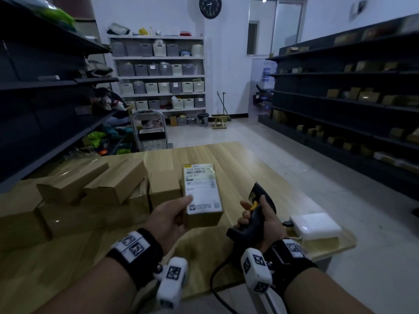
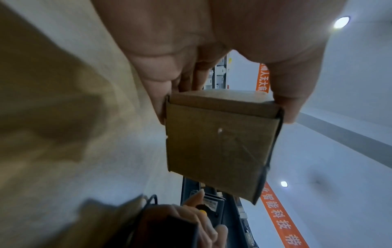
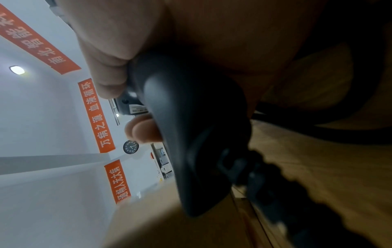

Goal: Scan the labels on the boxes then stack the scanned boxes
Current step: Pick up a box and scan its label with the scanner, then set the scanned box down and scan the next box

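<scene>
labelled box (image 1: 202,196) in left grip (image 1: 169,217), scanner (image 1: 256,214) in right grip (image 1: 264,219), label print unreadable

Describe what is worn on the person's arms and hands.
The forearms are bare, with no sleeves or gloves. The left hand and the right hand each have a wide black wrist strap carrying white blocks printed with black square marker patterns. A white boxy camera module with the same markers hangs under each wrist.

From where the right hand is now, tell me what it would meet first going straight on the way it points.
The right hand points forward along the table with the scanner. Ahead lies bare wooden table, then its far edge and open floor. The way looks free, though depth is uncertain.
</scene>
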The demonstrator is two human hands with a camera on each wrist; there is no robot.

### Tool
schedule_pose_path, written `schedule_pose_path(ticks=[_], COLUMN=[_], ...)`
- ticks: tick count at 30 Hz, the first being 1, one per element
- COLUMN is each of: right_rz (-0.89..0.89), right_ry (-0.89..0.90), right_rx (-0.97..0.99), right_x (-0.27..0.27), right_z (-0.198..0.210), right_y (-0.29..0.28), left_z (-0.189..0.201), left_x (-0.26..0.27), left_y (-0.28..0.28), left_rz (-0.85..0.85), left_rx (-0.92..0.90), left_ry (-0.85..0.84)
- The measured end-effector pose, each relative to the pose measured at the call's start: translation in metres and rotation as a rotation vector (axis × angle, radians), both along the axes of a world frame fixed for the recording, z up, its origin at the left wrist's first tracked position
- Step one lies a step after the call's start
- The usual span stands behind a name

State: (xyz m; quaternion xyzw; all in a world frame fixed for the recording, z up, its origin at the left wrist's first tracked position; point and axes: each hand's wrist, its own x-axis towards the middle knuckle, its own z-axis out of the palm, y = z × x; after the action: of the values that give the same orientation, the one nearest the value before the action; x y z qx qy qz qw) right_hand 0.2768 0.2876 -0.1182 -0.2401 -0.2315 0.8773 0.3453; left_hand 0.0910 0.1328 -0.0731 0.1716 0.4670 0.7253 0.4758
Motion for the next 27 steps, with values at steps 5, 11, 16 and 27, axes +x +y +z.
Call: schedule_pose_path(ticks=[5,11,16,27], right_rz=[-0.026,0.004,0.059,0.066], right_ry=[0.004,0.059,0.089,0.053], right_rx=[-0.027,-0.084,-0.072,-0.078], right_x=[0.002,-0.001,-0.004,0.000], right_z=[0.001,-0.003,-0.014,-0.004], right_y=[0.001,0.006,0.011,0.005], left_z=[0.005,0.000,-0.007,-0.018], left_x=[0.003,-0.002,-0.005,-0.018], left_y=[0.067,0.128,0.159,0.153], left_rz=[0.014,-0.011,0.002,0.023], left_rx=[-0.197,-0.364,-0.454,-0.453], left_ry=[0.078,0.149,0.286,0.362])
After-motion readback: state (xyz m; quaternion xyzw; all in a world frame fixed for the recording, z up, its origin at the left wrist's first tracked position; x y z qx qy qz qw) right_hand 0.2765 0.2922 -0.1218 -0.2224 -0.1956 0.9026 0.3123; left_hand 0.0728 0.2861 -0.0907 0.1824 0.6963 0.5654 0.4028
